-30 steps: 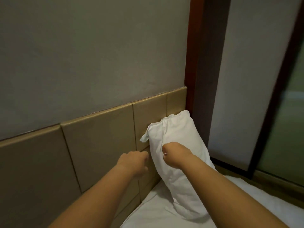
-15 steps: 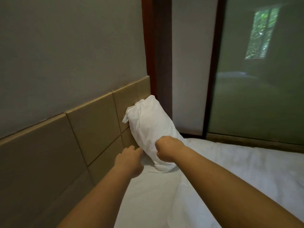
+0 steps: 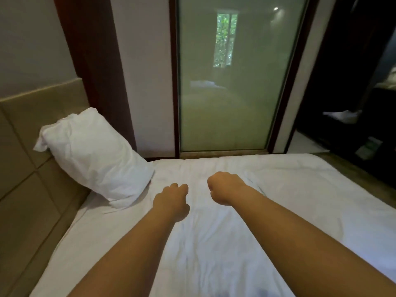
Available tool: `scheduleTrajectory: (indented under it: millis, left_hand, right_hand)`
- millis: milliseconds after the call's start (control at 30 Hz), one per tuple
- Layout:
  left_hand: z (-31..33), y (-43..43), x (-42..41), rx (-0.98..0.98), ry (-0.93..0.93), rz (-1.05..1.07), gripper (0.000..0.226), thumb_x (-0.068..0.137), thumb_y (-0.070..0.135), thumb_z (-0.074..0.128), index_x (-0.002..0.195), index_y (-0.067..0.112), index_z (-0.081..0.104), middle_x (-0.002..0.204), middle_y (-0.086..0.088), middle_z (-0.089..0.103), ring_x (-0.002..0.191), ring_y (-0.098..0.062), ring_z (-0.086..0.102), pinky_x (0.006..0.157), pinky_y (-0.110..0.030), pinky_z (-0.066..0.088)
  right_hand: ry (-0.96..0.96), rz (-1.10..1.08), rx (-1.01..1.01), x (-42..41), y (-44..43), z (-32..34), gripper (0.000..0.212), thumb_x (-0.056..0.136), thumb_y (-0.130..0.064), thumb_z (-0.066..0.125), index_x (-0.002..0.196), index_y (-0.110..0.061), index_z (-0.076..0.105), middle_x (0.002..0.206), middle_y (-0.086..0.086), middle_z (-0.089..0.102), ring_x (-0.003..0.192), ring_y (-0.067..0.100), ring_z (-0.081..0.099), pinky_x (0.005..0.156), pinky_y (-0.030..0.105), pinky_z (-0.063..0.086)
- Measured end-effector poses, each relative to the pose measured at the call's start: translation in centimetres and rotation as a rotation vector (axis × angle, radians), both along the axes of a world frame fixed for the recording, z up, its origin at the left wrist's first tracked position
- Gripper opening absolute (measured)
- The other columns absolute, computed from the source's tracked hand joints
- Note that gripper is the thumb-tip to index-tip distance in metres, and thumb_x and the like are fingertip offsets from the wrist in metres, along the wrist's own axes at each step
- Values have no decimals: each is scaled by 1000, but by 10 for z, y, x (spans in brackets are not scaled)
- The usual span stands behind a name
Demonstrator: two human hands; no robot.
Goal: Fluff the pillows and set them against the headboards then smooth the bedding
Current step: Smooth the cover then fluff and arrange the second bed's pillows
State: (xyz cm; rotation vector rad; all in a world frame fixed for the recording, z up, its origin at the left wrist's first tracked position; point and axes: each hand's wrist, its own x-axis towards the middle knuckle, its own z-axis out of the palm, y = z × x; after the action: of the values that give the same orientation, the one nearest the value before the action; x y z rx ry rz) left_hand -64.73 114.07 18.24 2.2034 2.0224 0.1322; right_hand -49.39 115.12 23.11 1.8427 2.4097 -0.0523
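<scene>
Both hands are curled into fists w/ nothing in them: L hand [image 3: 171, 201] and R hand [image 3: 225, 187] sit side by side, a small gap btwn them, over the wrinkled white bedding [image 3: 214, 249]; can't tell if the knuckles touch the sheet. The white pillow [image 3: 92, 155] is off to the L of both hands, apart from them and nearest the L hand. It's tilted, top end leaning on the tan padded headboard [image 3: 27, 189], lower end on the bedding, w/ a frosted glass panel [image 3: 231, 93] beyond the bed's far edge.
</scene>
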Motion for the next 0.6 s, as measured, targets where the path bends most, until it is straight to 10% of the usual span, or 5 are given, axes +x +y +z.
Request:
scheduleTrajectory:
  millis: [600]
  left_hand:
    - [19, -110, 480, 67, -18, -278, 39, 89, 17, 46, 127, 20, 46, 124, -4, 50, 113, -26, 51, 86, -36, 42]
  right_hand:
    - [12, -358, 97, 466, -154, 1, 24, 94, -16, 42, 110, -14, 60, 110, 6, 60, 98, 25, 57, 88, 35, 47]
